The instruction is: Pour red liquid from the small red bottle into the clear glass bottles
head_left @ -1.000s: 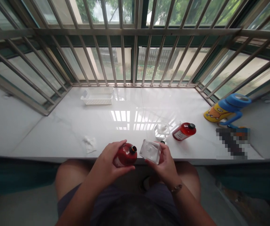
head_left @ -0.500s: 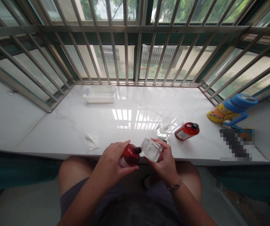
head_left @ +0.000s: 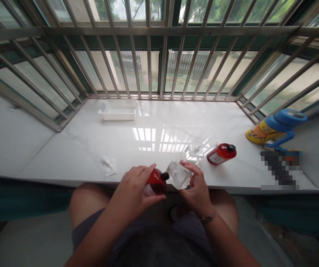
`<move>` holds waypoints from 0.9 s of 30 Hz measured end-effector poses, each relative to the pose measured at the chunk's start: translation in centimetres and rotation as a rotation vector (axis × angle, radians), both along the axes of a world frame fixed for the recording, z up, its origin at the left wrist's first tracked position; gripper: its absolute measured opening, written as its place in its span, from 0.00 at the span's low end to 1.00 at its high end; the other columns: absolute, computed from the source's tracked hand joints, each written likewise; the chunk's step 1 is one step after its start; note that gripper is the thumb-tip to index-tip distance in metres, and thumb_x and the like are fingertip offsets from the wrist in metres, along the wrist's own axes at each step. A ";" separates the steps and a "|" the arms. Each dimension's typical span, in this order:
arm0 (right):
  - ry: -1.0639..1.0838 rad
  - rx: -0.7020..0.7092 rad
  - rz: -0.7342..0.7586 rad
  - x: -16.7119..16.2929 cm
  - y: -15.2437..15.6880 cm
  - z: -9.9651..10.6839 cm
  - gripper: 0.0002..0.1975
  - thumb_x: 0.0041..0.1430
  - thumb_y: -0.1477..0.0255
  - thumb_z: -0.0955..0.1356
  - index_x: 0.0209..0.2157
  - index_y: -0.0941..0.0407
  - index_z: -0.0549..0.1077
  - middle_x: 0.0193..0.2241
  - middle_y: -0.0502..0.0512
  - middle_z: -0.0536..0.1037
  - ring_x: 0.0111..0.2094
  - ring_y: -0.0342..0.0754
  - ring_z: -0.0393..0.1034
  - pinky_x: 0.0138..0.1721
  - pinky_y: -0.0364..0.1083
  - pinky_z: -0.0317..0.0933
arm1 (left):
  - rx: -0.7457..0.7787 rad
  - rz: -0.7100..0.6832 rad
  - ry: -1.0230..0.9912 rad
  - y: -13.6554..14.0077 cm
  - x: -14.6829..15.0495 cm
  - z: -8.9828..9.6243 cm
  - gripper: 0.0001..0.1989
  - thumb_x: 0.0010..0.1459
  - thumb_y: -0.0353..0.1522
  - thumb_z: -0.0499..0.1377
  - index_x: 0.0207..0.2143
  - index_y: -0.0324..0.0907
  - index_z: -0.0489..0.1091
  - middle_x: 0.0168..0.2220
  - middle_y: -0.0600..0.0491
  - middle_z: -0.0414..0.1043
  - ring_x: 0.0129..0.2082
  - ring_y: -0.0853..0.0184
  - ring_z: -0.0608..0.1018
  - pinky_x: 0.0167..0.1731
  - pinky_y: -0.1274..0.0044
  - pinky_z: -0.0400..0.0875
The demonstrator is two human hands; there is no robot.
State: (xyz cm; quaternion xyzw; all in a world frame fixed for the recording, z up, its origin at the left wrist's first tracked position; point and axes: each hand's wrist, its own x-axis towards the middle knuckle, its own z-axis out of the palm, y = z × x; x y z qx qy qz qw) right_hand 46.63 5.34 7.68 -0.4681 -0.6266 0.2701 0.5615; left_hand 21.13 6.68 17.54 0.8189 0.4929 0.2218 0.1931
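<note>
Left hand (head_left: 137,185) and right hand (head_left: 197,187) are holding a red bottle (head_left: 156,181) and a clear container (head_left: 178,175) close together.
At the bench's (head_left: 78,152) near edge, the left hand is gripping the red bottle around its side, its black neck pointing at the clear container; whether they are touching is hard to tell. The right hand is clasping that container from its right side, any contents being unclear. White tissue (head_left: 109,167) is lying left of the hands. Beyond the right hand, a labelled red bottle with a black cap (head_left: 218,155) and a second clear container (head_left: 195,151) are standing. Farther right, a yellow-and-blue flask (head_left: 266,132) is resting; a white basket (head_left: 118,117) is sitting far left.
</note>
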 end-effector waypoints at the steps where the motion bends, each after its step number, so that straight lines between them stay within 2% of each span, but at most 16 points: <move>1: -0.010 0.005 0.000 0.0 0.1 0.1 0.36 0.59 0.74 0.77 0.64 0.47 0.64 0.65 0.66 0.70 0.69 0.61 0.67 0.66 0.65 0.68 | 0.000 -0.002 -0.005 0.1 0.0 0.1 0.47 0.49 0.46 0.79 0.68 0.49 0.67 0.56 0.44 0.79 0.53 0.48 0.80 0.55 0.57 0.77; 13: -0.194 0.095 -0.022 1.1 0.5 2.2 0.35 0.60 0.76 0.76 0.65 0.46 0.63 0.64 0.65 0.71 0.67 0.62 0.68 0.61 0.64 0.72 | -0.015 -0.002 -0.068 0.4 0.5 0.2 0.45 0.49 0.45 0.79 0.67 0.52 0.68 0.56 0.46 0.80 0.54 0.48 0.80 0.55 0.57 0.77; 27: -0.243 0.124 -0.003 1.8 0.7 2.8 0.37 0.59 0.78 0.77 0.65 0.45 0.64 0.65 0.62 0.72 0.67 0.62 0.68 0.66 0.67 0.68 | -0.052 -0.002 -0.100 0.6 0.5 -0.3 0.45 0.49 0.44 0.79 0.67 0.52 0.68 0.57 0.45 0.79 0.55 0.48 0.80 0.56 0.56 0.76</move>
